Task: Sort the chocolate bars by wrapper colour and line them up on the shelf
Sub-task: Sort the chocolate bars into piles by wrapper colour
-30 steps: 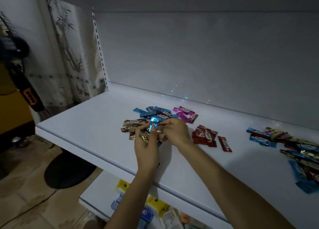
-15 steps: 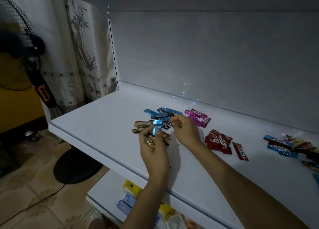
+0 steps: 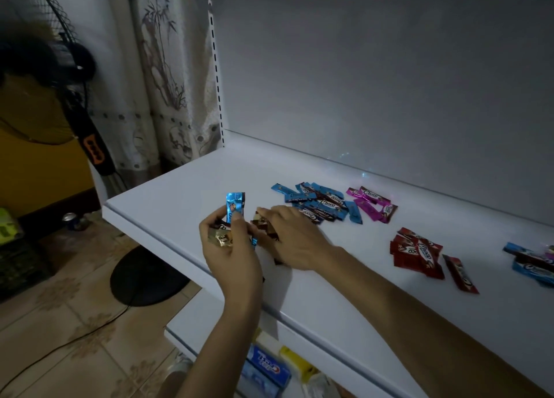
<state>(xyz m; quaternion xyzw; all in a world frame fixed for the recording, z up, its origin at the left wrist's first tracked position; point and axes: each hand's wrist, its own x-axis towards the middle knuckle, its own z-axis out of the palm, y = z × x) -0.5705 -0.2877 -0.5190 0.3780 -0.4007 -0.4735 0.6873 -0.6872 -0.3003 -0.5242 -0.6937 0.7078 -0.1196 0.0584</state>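
Holding so many bars at once is the risky part in your head view. Your left hand (image 3: 230, 247) grips a blue bar (image 3: 235, 207) that stands up between thumb and fingers, and it has gold bars (image 3: 220, 237) tucked in too. Your right hand (image 3: 295, 238) pinches a brown and gold bar (image 3: 262, 224) just above the shelf (image 3: 168, 197).

Both hands are near the front edge, so a bar that slips could drop to the floor (image 3: 75, 337). The blue bar could also land with the gold ones if you put the bunch down together. The blue pile (image 3: 317, 204) lies just past your right hand, the pink pile (image 3: 373, 203) is beside it, and the red pile (image 3: 416, 252) is well apart.

Your right hand hides what lies under it. The mixed pile (image 3: 530, 262) is cut off at the right side. The light is dim, so brown and gold look alike.
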